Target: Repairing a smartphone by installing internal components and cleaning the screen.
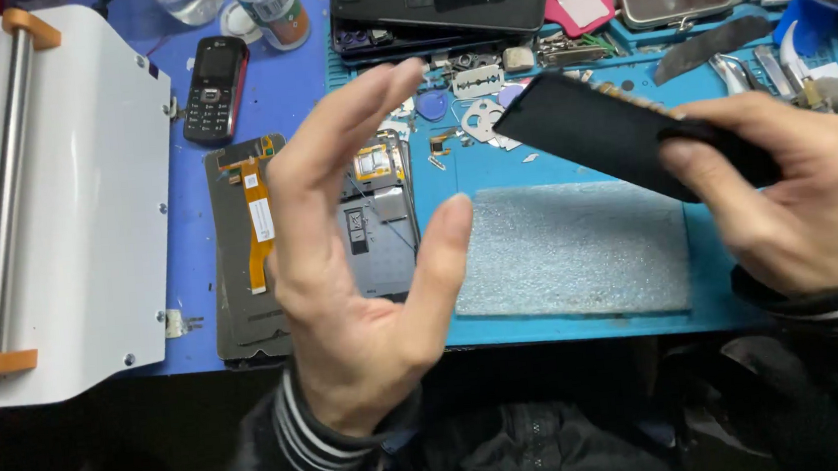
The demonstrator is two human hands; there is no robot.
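Observation:
My right hand (pixel 794 191) grips a flat black rectangular part (pixel 601 136), like a phone battery, held tilted above the blue mat (pixel 546 330). My left hand (pixel 361 260) hovers open, palm turned toward the right, fingers spread, holding nothing. Behind it lies an opened phone body (pixel 383 223) with exposed parts. Next to that sits a dark display panel (pixel 246 249) with an orange flex cable. A grey foam pad (pixel 570 249) lies on the mat between my hands.
A white machine with a metal roller and orange ends (pixel 48 205) fills the left. A small black keypad phone (pixel 215 89) lies behind. Dark phones (pixel 441 4), a razor blade (pixel 478 81), picks, tweezers (pixel 755 69) and small parts crowd the back.

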